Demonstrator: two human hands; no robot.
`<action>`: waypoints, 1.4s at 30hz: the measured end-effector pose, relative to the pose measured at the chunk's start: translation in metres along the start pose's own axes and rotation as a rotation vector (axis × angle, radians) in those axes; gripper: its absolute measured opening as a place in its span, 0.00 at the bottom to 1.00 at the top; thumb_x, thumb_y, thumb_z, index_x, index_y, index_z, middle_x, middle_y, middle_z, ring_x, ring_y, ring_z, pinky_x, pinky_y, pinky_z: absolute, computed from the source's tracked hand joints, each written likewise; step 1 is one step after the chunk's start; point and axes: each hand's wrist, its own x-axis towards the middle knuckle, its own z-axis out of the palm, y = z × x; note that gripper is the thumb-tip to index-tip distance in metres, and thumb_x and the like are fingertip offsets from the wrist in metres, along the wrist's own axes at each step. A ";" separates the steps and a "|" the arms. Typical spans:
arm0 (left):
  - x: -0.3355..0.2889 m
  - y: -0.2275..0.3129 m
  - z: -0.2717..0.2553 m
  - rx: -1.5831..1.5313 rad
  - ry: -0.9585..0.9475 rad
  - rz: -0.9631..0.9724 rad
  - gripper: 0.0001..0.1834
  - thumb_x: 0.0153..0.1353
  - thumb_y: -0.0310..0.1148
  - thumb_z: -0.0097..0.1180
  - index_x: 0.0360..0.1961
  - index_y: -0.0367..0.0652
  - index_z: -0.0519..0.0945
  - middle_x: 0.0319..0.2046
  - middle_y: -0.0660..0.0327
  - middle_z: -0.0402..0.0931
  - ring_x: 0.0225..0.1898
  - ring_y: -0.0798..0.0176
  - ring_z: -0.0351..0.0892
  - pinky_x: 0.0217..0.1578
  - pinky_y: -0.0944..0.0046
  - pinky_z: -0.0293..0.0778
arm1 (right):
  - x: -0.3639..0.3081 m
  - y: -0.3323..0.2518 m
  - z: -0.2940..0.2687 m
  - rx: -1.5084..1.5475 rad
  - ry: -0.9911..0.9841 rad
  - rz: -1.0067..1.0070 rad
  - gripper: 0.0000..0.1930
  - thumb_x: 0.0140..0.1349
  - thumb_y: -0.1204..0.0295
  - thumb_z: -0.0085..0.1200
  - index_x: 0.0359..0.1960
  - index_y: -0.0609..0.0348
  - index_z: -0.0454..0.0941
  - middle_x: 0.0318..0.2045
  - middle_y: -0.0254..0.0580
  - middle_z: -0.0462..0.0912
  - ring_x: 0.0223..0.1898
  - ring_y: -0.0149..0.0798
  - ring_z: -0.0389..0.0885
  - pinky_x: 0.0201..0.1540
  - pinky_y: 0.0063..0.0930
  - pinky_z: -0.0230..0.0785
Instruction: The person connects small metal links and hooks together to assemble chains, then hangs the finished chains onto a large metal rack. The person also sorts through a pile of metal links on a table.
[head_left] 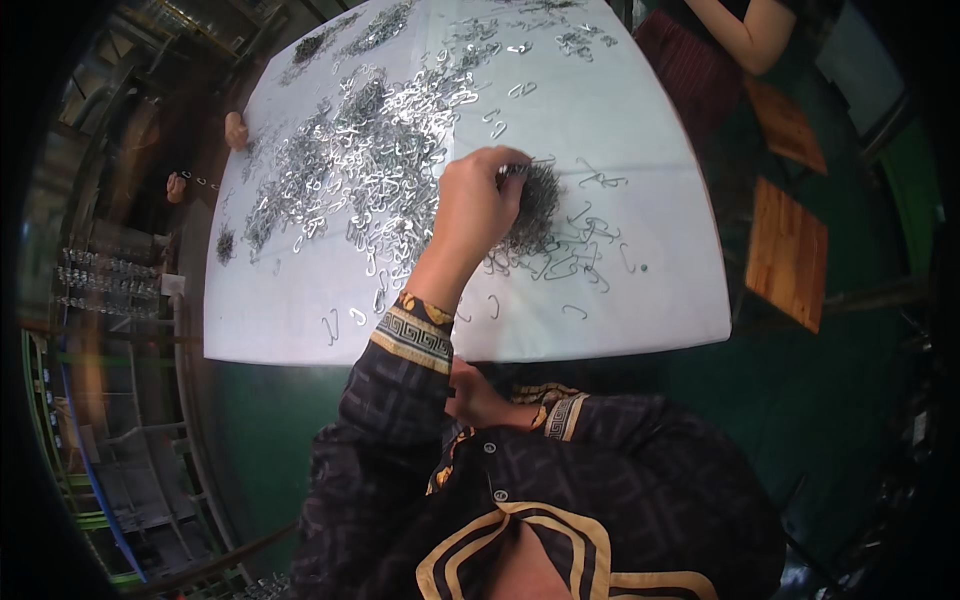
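Observation:
My left hand (478, 198) reaches over the white table, its fingers curled round a few bent metal wire hooks (513, 170). Right beside it is a dense, dark heap of the same hooks (540, 208), with loose ones scattered to its right and below. To the left of my wrist spreads a large pile of shiny S-shaped wire hooks (370, 160). Under the table's near edge, close to my body, is my right hand (476, 396). My left sleeve covers part of it, and its fingers are hidden.
The white table top (640, 310) ends just in front of me. Another person's hands (236, 132) are at its left edge. A second person's arm (755, 35) shows at the far right, near wooden stools (787, 255). Hooks hang on a rack (105, 280) at left.

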 end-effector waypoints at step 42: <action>-0.060 -0.121 0.020 0.391 -0.250 0.414 0.21 0.53 0.24 0.56 0.51 0.39 0.79 0.56 0.56 0.76 0.55 0.54 0.75 0.57 0.57 0.68 | 0.005 -0.016 -0.013 -0.152 -0.109 0.027 0.06 0.48 0.74 0.66 0.29 0.58 0.83 0.35 0.40 0.79 0.44 0.45 0.76 0.50 0.36 0.68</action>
